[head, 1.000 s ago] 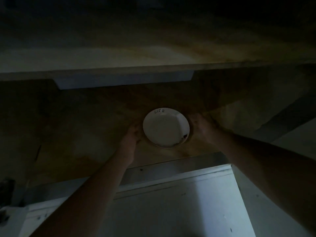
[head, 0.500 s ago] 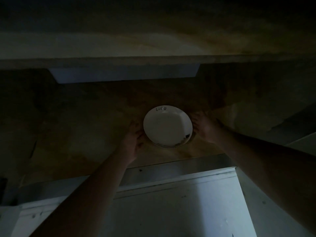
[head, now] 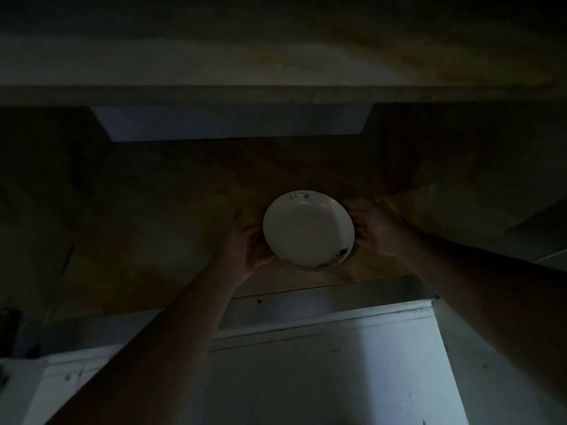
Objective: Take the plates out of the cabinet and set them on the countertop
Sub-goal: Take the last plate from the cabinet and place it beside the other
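Observation:
A white plate (head: 307,231) with dark lettering at its far rim and dark marks at its near rim is over a tan surface (head: 159,228) in very dim light. My left hand (head: 249,244) cups its left edge, fingers curled under the rim. At the right edge my right hand (head: 372,232) holds the rim. Whether the plate rests on the surface or is raised a little I cannot tell.
A pale panel (head: 233,122) runs along the back under a dark overhang (head: 276,93). Below the tan surface's front edge is a white cabinet front (head: 331,372). A dark object (head: 9,329) sits at the far left edge.
Both hands have closed in on the plate's rim; half a second ago there was a small gap at the left hand. The plate looks a little larger and nearer.

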